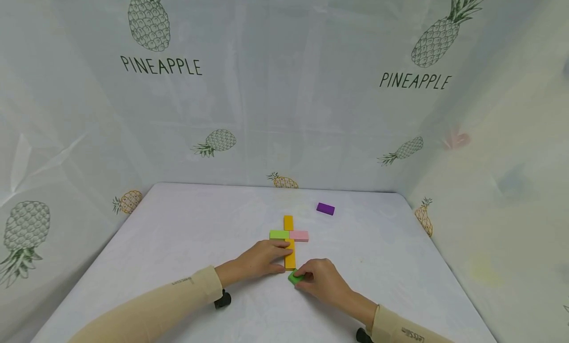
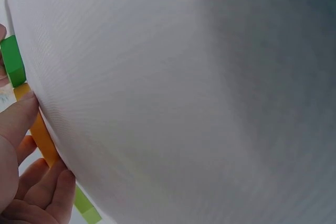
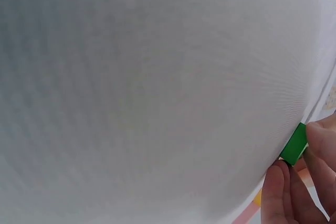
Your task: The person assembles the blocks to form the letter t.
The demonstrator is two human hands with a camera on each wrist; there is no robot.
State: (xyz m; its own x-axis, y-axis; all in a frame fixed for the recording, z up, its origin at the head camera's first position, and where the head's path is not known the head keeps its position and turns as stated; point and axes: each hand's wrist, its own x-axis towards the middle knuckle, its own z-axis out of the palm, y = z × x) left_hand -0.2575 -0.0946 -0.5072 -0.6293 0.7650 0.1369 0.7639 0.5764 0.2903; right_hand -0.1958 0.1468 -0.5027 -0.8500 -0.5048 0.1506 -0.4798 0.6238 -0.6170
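My right hand (image 1: pixel 326 284) pinches a dark green block (image 1: pixel 295 278) between thumb and fingers, just below the near end of a yellow-orange strip (image 1: pixel 290 262) lying on the table. In the right wrist view that green block (image 3: pixel 295 145) sits between the fingertips. From the left, my left hand (image 1: pixel 260 259) rests on the strip, fingers extended over it and thumb at its near left side. Part of the strip is hidden, so whether it is one block or two I cannot tell. Beyond the fingers lie a light green block (image 1: pixel 279 234) and a pink block (image 1: pixel 299 236), end to end.
Past the green and pink pair, a yellow block (image 1: pixel 288 222) points toward the back. A purple block (image 1: pixel 326 209) lies apart at the back right. The white-covered table (image 1: pixel 213 209) meets a pineapple-print cloth (image 1: pixel 311 150) behind it.
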